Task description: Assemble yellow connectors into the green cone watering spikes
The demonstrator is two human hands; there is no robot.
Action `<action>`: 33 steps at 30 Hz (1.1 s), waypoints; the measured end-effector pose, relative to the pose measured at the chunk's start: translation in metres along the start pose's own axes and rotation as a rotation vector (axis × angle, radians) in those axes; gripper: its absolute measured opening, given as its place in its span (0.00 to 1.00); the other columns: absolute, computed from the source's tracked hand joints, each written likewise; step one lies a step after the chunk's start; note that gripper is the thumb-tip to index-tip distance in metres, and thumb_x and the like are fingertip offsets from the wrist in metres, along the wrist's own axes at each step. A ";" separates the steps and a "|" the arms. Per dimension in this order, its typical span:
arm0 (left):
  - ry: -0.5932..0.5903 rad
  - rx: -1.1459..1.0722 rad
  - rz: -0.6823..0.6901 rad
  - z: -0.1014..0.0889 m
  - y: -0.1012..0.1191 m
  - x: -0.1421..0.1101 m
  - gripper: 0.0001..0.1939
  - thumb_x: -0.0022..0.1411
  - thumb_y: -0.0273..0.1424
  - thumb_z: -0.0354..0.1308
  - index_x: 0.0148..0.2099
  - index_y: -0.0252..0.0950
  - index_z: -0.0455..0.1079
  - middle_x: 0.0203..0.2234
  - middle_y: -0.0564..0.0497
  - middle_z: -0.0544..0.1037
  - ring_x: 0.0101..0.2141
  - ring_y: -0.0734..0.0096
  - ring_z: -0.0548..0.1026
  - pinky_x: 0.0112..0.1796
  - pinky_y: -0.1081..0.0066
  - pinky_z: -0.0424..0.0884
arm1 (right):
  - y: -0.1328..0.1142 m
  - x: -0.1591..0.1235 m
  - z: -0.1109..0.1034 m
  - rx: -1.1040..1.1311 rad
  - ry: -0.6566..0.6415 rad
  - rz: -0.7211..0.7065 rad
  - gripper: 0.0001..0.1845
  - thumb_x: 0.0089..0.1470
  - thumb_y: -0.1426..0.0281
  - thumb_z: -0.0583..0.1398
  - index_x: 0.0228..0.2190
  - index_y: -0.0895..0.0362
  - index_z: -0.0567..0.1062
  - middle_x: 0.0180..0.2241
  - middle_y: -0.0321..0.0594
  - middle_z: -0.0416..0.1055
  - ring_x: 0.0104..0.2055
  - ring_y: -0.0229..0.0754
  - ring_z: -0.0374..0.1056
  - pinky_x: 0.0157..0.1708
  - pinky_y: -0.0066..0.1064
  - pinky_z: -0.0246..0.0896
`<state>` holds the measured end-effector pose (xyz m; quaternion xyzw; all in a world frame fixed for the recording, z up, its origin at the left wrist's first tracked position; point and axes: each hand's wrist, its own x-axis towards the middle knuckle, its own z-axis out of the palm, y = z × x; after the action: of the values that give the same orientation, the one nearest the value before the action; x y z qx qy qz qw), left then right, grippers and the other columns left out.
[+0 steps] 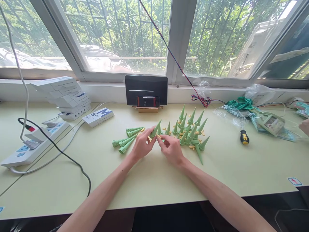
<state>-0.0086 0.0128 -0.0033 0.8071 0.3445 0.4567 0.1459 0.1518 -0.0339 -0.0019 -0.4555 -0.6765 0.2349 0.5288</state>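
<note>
In my left hand, closed, is a green plastic watering spike, its pointed end tilted up. My right hand pinches a small yellow valve against the spike's lower end. How far the valve sits in the spike is hidden by my fingers. To the right stands a cluster of green spikes, most with points up and some with yellow valves showing; one lies tipped toward me. Several more green spikes lie flat to the left of my left hand, open ends facing left.
At the back stand a black tablet and a phone. White boxes and a power strip with cables occupy the left. A screwdriver and plastic bags lie right. Another person's hand shows at the right edge.
</note>
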 end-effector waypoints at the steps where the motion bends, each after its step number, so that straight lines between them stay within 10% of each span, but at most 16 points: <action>1: 0.003 0.000 0.002 0.000 -0.001 0.000 0.20 0.66 0.30 0.55 0.59 0.40 0.66 0.43 0.48 0.77 0.28 0.76 0.74 0.28 0.74 0.76 | 0.000 0.000 0.000 0.006 -0.002 0.007 0.15 0.62 0.65 0.56 0.41 0.60 0.79 0.32 0.41 0.78 0.20 0.35 0.66 0.22 0.28 0.62; 33: 0.043 0.061 0.087 0.004 0.002 -0.003 0.27 0.61 0.27 0.59 0.62 0.43 0.63 0.45 0.48 0.75 0.32 0.75 0.73 0.30 0.74 0.76 | -0.009 -0.001 0.002 0.000 -0.017 0.029 0.19 0.63 0.60 0.53 0.34 0.58 0.78 0.23 0.36 0.71 0.17 0.32 0.48 0.19 0.28 0.50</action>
<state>-0.0052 0.0099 -0.0060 0.8155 0.3262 0.4689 0.0938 0.1468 -0.0393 0.0043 -0.4632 -0.6743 0.2467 0.5195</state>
